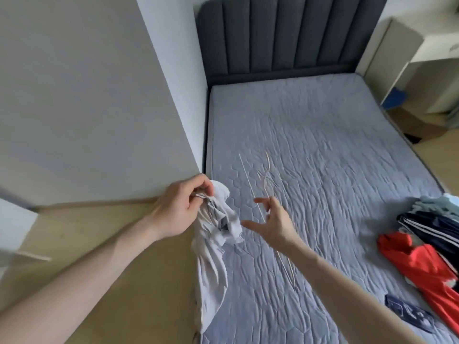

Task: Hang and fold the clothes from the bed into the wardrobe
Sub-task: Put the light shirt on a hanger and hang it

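White garment [218, 234] hangs bunched in left hand [178, 209]; right hand [273, 217] spread beside it.

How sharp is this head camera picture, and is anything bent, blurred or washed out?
Head view: soft even daylight, no hard shadows. The wide lens bends the headboard and mattress edges. The right hand and thin hanger are smeared; the left hand gripping the pale garment is sharper. The desk at top right is washed out.
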